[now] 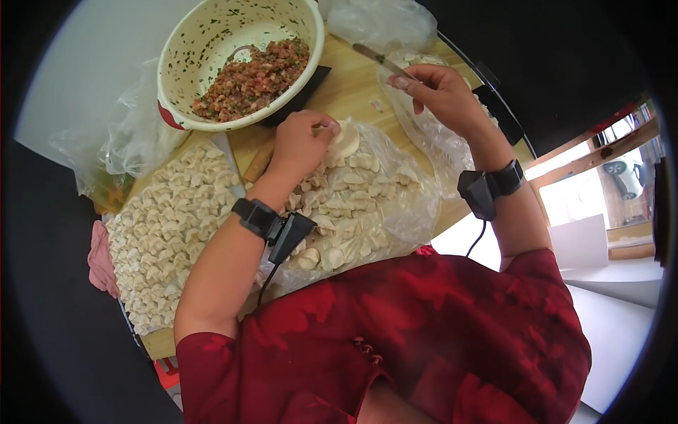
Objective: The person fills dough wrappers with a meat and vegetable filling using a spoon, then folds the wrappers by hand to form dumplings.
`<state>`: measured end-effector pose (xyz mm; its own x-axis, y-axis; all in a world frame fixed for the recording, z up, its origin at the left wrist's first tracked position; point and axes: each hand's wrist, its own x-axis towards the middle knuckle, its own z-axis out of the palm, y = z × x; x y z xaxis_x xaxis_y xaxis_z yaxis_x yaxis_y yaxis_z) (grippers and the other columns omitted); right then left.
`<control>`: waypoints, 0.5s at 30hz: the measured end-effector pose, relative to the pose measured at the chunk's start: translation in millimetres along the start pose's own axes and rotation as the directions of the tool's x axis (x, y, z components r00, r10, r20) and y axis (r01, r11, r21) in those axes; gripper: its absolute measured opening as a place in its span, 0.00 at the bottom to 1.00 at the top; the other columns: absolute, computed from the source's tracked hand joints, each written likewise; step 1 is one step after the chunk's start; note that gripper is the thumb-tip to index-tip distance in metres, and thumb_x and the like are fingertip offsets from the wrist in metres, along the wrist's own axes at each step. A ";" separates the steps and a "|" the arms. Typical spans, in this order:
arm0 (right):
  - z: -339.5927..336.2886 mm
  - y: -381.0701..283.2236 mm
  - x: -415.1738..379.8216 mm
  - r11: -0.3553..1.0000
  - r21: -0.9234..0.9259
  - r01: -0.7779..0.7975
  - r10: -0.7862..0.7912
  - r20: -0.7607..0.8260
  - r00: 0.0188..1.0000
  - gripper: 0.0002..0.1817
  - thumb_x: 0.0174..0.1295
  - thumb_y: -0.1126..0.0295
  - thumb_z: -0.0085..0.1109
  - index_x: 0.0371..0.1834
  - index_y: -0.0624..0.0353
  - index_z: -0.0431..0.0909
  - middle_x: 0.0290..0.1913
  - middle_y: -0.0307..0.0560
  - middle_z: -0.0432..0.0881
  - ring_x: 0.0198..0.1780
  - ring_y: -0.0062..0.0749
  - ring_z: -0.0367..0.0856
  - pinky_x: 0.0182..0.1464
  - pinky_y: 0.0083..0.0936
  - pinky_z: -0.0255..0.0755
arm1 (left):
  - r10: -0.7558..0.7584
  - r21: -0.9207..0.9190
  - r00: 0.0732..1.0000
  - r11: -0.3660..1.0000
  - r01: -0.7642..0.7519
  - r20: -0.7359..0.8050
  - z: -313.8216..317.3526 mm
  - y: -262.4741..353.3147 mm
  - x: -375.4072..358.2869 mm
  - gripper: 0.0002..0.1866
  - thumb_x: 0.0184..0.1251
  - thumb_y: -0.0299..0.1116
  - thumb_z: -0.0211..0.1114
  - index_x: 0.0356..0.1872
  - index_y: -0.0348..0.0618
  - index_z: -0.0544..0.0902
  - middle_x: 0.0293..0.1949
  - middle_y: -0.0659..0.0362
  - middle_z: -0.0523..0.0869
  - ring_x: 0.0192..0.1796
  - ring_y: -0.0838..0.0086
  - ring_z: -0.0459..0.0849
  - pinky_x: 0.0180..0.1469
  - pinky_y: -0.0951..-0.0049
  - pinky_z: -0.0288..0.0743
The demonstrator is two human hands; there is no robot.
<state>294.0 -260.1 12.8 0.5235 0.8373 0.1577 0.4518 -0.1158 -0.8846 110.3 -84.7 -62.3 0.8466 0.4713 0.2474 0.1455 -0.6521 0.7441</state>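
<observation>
My left hand (302, 141) holds a round dumpling wrapper (346, 139) over a plastic sheet (409, 212) covered with several folded dumplings. My right hand (434, 88) grips a flat metal spreader (378, 58), its blade pointing toward the white speckled bowl (191, 42) of minced meat filling (254, 78). Both wrists wear black strapped devices with cables. I wear a red top.
A tray (169, 226) packed with several rows of finished dumplings lies at the left. Crumpled clear plastic bags (120, 141) sit beside the bowl and at the top. A pink cloth (100, 258) hangs at the tray's edge. The wooden table (353, 85) ends at the right.
</observation>
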 end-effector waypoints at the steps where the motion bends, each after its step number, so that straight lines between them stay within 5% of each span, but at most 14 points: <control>1: 2.8 -4.0 1.1 0.999 -0.012 -0.037 0.037 0.024 0.999 0.14 0.64 0.61 0.62 0.44 0.60 0.83 0.26 0.30 0.76 0.25 0.13 0.71 0.30 0.14 0.65 | -0.116 -0.213 0.993 0.971 0.112 -0.006 -1.8 -5.4 1.3 0.06 0.64 0.31 0.66 0.36 0.39 0.84 0.33 0.58 0.86 0.39 0.74 0.82 0.38 0.73 0.74; 2: 5.5 -7.2 3.5 0.997 -0.025 -0.073 0.074 0.051 0.996 0.15 0.63 0.60 0.63 0.43 0.62 0.83 0.26 0.31 0.77 0.24 0.14 0.71 0.28 0.15 0.66 | -0.116 -0.210 0.993 0.972 0.110 -0.015 -3.3 -10.6 0.2 0.06 0.64 0.31 0.66 0.36 0.39 0.84 0.33 0.58 0.86 0.39 0.74 0.82 0.38 0.73 0.74; 4: 11.2 -10.2 12.6 0.999 -0.027 -0.039 0.041 0.070 0.997 0.14 0.64 0.62 0.61 0.43 0.61 0.83 0.25 0.31 0.76 0.25 0.14 0.71 0.28 0.15 0.66 | -0.205 -0.611 0.975 0.762 0.214 0.085 -13.4 -7.2 -7.9 0.10 0.73 0.34 0.57 0.46 0.38 0.79 0.44 0.59 0.84 0.46 0.77 0.82 0.43 0.75 0.77; 5: 15.0 -12.8 18.0 0.999 -0.029 -0.016 0.019 0.083 0.996 0.12 0.65 0.63 0.60 0.44 0.60 0.84 0.25 0.31 0.76 0.25 0.14 0.71 0.28 0.15 0.66 | -0.209 -0.608 0.976 0.767 0.206 0.067 -18.0 -5.2 -13.1 0.10 0.73 0.34 0.57 0.46 0.38 0.79 0.44 0.59 0.84 0.46 0.77 0.82 0.43 0.75 0.77; 7: 23.8 -31.2 24.5 0.998 -0.052 0.034 -0.027 0.124 0.992 0.11 0.65 0.66 0.59 0.43 0.60 0.84 0.25 0.34 0.77 0.25 0.16 0.72 0.29 0.17 0.66 | -0.337 -0.876 0.914 0.341 0.341 0.225 -30.2 8.2 -27.3 0.13 0.77 0.34 0.48 0.54 0.38 0.73 0.50 0.56 0.82 0.52 0.72 0.82 0.52 0.70 0.79; 9: 36.8 -46.9 36.3 0.994 -0.069 0.086 -0.073 0.168 0.983 0.09 0.65 0.68 0.58 0.43 0.59 0.85 0.25 0.36 0.78 0.26 0.18 0.73 0.29 0.18 0.67 | -0.347 -0.896 0.904 0.271 0.352 0.250 -43.6 9.9 -41.2 0.15 0.79 0.35 0.45 0.57 0.38 0.70 0.55 0.53 0.79 0.55 0.68 0.81 0.59 0.64 0.78; 11: 55.2 -58.8 48.0 0.930 -0.234 0.284 -0.261 0.124 0.957 0.08 0.63 0.71 0.58 0.41 0.58 0.85 0.26 0.43 0.81 0.27 0.24 0.75 0.33 0.22 0.70 | -0.372 -0.934 0.868 0.006 0.357 0.329 -55.9 14.0 -53.2 0.17 0.78 0.37 0.45 0.58 0.37 0.70 0.56 0.52 0.79 0.56 0.65 0.81 0.59 0.62 0.78; 12: 65.8 -63.3 54.6 0.890 -0.275 0.365 -0.350 0.102 0.931 0.08 0.60 0.73 0.59 0.40 0.58 0.84 0.30 0.50 0.83 0.29 0.34 0.80 0.37 0.26 0.74 | -0.424 -0.940 0.852 0.003 0.342 0.309 -61.1 19.1 -56.8 0.18 0.78 0.37 0.47 0.59 0.36 0.69 0.56 0.50 0.79 0.58 0.62 0.80 0.59 0.62 0.78; 15: 96.0 -50.1 87.7 0.770 -0.306 0.559 -0.538 0.158 0.828 0.09 0.62 0.75 0.57 0.43 0.60 0.84 0.27 0.46 0.83 0.29 0.30 0.80 0.36 0.27 0.73 | -0.498 -0.947 0.843 0.120 0.299 0.203 -63.3 12.0 -64.9 0.18 0.77 0.36 0.48 0.60 0.35 0.68 0.57 0.49 0.78 0.58 0.61 0.79 0.60 0.61 0.78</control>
<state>247.9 -129.6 28.8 0.0763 0.8400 0.5372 0.8621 0.2151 -0.4588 24.7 -85.5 -30.2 0.7453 0.6014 -0.2878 -0.2142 0.6248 0.7509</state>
